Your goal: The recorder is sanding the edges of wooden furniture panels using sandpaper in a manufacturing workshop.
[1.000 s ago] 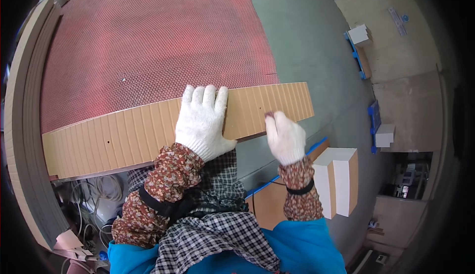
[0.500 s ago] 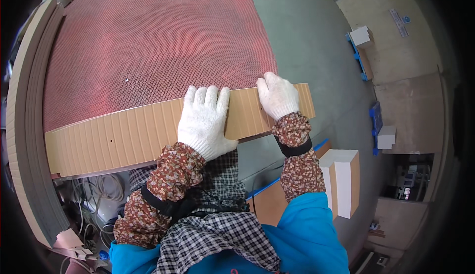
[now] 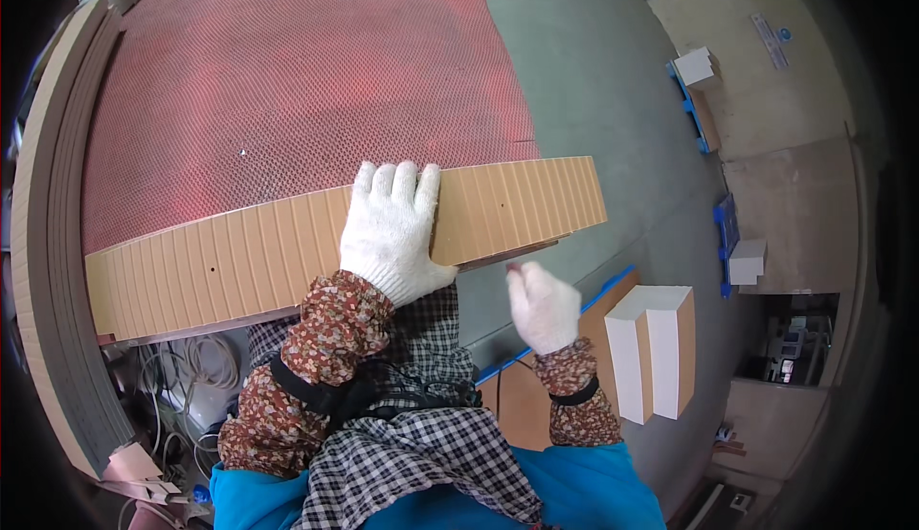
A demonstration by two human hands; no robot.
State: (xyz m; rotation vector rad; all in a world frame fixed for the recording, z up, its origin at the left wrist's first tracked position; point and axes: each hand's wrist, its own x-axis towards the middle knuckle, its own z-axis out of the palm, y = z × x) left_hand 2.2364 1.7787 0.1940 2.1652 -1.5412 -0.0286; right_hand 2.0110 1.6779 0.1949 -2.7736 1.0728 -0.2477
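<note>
My left hand, in a white knitted glove, lies flat across a long tan ribbed board. Its fingers are stretched out to the board's far edge, and the thumb reaches the near edge. The board lies along the near side of a red mesh-textured mat, and two small dark holes show in its face. My right hand, gloved too, is off the board, below its near right edge. Those fingers are closed, with a small dark tip showing at them; what they hold is too small to name.
Long boards are stacked along the left side. Coiled cables lie below the board at lower left. White-sided blocks stand on the right, near a blue-edged brown panel. Blue pallets are farther right.
My right hand has left the board's right part and moved down toward me, uncovering a hole there. My left hand stays on the board.
</note>
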